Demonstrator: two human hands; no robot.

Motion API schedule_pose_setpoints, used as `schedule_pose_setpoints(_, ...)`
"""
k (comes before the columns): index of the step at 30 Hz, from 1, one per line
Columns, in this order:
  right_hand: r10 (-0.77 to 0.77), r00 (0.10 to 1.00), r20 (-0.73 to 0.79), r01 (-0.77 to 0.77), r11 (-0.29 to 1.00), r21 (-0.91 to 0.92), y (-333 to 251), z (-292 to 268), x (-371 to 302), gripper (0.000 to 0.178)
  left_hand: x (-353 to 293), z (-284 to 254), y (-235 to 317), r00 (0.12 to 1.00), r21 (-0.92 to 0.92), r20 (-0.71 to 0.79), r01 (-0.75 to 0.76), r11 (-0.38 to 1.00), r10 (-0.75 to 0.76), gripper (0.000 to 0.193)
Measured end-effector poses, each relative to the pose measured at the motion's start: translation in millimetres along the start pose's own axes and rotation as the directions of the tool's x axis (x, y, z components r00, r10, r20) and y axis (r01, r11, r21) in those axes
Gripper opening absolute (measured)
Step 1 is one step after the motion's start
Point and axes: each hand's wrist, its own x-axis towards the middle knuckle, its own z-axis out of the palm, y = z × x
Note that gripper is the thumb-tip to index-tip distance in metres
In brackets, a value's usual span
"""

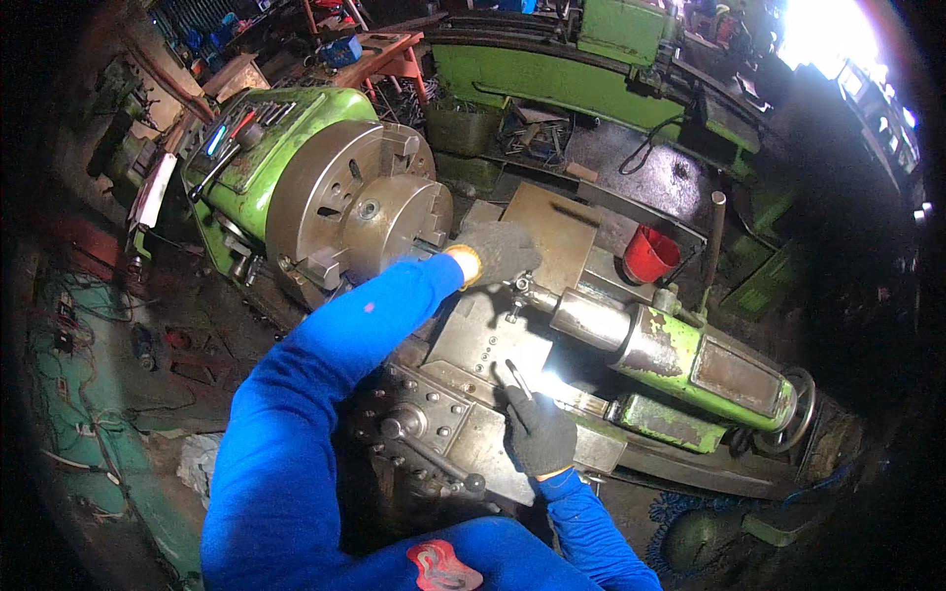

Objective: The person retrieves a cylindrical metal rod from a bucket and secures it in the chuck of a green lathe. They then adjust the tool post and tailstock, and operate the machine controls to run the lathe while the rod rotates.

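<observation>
My left hand (498, 252), in a dark grey glove with a yellow cuff, reaches over the lathe carriage (473, 340) between the large round chuck (392, 225) and the tailstock quill (591, 320). Its fingers are blurred and partly hidden, so I cannot make out whether they grip anything. Lower right, my right hand (542, 435) wears a matching glove and is closed around the lower end of a slim metal rod (516, 374). That rod points up and left, above the carriage's flat metal surface. Both arms are in blue sleeves.
The green tailstock (680, 355) ends in a handwheel (800, 406) at right. A red bucket (650, 254) sits behind the quill, near an upright lever (713, 241). Several tools lie on the green headstock (281, 123). A ball-ended handle (473, 483) sticks out in front. Another green machine (552, 79) stands behind.
</observation>
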Motion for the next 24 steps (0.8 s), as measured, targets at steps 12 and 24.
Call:
schedule_pose_setpoints(12, 0.125, 0.982, 0.143, -0.18, 0.851, 0.494, -41, -120, 107, 0.056, -250, -53, 136, 0.785, -0.518, -0.418, 0.208, 0.83, -0.458, 0.039)
schedule_pose_setpoints(24, 0.028, 0.807, 0.59, -0.032, 0.999, -0.003, 42, -95, 313, 0.027, -260, 18, 198, 0.597, -0.535, -0.565, 0.261, 0.804, -0.57, 0.031)
